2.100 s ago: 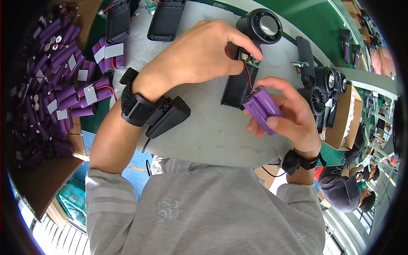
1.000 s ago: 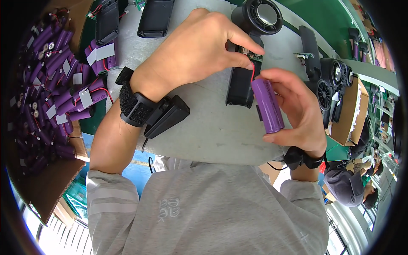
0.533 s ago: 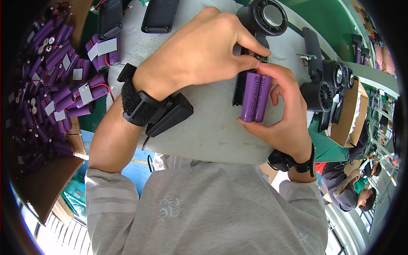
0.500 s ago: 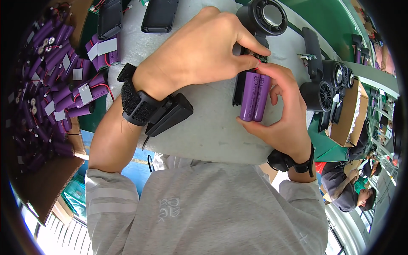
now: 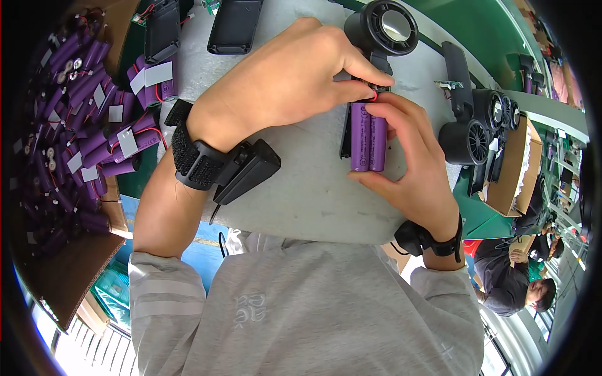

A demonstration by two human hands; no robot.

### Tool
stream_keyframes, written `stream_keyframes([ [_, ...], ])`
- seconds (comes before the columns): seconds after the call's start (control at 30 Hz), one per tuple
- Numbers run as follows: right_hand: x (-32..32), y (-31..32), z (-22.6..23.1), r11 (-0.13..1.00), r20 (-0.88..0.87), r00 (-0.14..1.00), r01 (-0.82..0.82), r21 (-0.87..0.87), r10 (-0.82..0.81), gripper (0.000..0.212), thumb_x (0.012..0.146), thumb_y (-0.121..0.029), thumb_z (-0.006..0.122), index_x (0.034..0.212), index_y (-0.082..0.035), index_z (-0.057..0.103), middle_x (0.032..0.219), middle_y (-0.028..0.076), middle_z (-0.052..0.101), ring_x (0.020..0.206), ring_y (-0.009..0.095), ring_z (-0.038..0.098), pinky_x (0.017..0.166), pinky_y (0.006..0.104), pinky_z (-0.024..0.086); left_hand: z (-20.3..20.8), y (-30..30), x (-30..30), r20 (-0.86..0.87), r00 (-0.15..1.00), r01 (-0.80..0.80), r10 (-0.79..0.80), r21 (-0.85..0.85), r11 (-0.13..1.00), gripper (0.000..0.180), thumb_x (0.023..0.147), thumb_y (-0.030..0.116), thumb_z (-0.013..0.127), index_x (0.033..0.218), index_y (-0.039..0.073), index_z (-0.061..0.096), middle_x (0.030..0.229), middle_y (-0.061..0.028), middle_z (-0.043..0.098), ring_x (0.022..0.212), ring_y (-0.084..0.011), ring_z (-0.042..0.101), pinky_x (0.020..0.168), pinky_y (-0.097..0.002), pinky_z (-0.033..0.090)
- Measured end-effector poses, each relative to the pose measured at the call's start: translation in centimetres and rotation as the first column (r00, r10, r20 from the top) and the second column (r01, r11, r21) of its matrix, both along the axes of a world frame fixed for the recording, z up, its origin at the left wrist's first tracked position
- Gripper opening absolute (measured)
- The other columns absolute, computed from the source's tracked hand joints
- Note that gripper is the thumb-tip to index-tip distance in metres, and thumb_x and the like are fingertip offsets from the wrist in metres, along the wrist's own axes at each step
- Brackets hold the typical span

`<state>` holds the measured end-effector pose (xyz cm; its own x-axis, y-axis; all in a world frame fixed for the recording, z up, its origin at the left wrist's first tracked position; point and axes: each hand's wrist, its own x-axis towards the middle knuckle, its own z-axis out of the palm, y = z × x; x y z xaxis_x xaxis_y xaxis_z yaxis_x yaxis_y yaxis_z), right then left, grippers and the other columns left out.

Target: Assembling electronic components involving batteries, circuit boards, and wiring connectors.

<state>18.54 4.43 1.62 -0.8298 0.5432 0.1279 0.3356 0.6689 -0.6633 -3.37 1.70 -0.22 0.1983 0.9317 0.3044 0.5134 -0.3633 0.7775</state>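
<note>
A handheld fan (image 5: 396, 26) with a round black head lies at the top of the work surface. Its black handle housing (image 5: 345, 135) points toward me, open at the front. Over that housing sits a battery pack (image 5: 369, 138) of two purple cells side by side. My right hand (image 5: 417, 141) grips the pack, thumb at its near end and index finger at its far end. With thumb and index finger together, my left hand (image 5: 295, 78) pinches at the red wire (image 5: 375, 96) at the pack's far end. The fingers partly hide the wire's end and the circuit board there.
At the left, a cardboard box (image 5: 69, 276) holds many purple battery packs (image 5: 94, 138). Black plastic shells (image 5: 235, 25) lie at the top left. Several more fans (image 5: 467, 141) stand to the right, beside a small cardboard box (image 5: 517, 169). A person (image 5: 501, 276) sits at the far right.
The battery pack has shifted slightly left and away from me, lying straighter along the handle housing. Both hands have moved a little to the left with it.
</note>
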Motion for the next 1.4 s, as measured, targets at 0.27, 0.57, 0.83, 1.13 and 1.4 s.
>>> stream_keyframes([
  [0.27, 0.1, 0.4, 0.1, 0.987, -0.046, 0.999, -0.004, -0.161, -0.004, 0.071, 0.06, -0.001, 0.08, 0.126, -0.005, 0.053, 0.127, 0.013, 0.055, 0.097, 0.022, 0.059, 0.084, 0.0345, 0.049, 0.6, -0.1, -0.1, -0.047, 0.999, 0.007, -0.008, -0.021, 1.0, 0.026, 0.083, 0.004, 0.069, 0.109, 0.008, 0.071, 0.08, -0.0152, 0.066, 0.062, -0.0243, 0.06, 0.059, -0.0324, 0.045],
  [0.57, -0.3, 0.1, -0.1, 0.997, -0.047, 0.998, 0.032, -0.07, -0.036, 0.066, 0.06, -0.003, 0.081, 0.122, -0.003, 0.057, 0.126, 0.013, 0.055, 0.097, 0.022, 0.059, 0.08, 0.0328, 0.051, -0.2, -0.1, 0.1, 0.023, 1.0, 0.004, -0.005, 0.053, 0.999, 0.024, 0.085, 0.005, 0.067, 0.109, 0.007, 0.071, 0.081, -0.0153, 0.065, 0.065, -0.0305, 0.06, 0.058, -0.0353, 0.044],
  [0.83, -0.2, -0.2, 0.5, 0.996, -0.035, 0.999, 0.044, 0.081, -0.042, 0.051, 0.063, -0.002, 0.083, 0.11, 0.0, 0.063, 0.125, 0.014, 0.056, 0.096, 0.025, 0.062, 0.084, 0.0343, 0.054, -0.1, -0.2, 0.1, 0.023, 1.0, 0.002, -0.003, 0.031, 1.0, 0.021, 0.087, 0.006, 0.065, 0.107, 0.006, 0.071, 0.08, -0.0147, 0.065, 0.064, -0.0306, 0.06, 0.057, -0.0355, 0.043],
  [1.13, 0.1, -0.1, -0.5, 0.994, -0.112, 0.992, 0.066, 0.09, -0.056, 0.044, 0.061, 0.003, 0.084, 0.097, -0.002, 0.059, 0.131, 0.018, 0.053, 0.094, 0.022, 0.064, 0.079, 0.0304, 0.057, 0.6, -0.2, 0.1, -0.005, 1.0, -0.01, 0.01, -0.037, 0.999, 0.023, 0.084, 0.007, 0.069, 0.106, 0.008, 0.073, 0.076, -0.0112, 0.065, 0.055, -0.0192, 0.053, 0.052, -0.0296, 0.039],
  [1.4, -0.3, -0.1, -0.8, 0.998, -0.142, 0.988, 0.065, 0.027, -0.06, 0.045, 0.062, 0.003, 0.084, 0.095, -0.002, 0.054, 0.127, 0.018, 0.053, 0.1, 0.021, 0.062, 0.081, 0.0323, 0.057, 2.5, -0.4, 0.0, 0.065, 0.998, 0.019, 0.001, -0.308, 0.951, 0.038, 0.071, 0.011, 0.081, 0.109, 0.011, 0.074, 0.08, -0.008, 0.07, 0.057, -0.0148, 0.053, 0.054, -0.0257, 0.042],
])
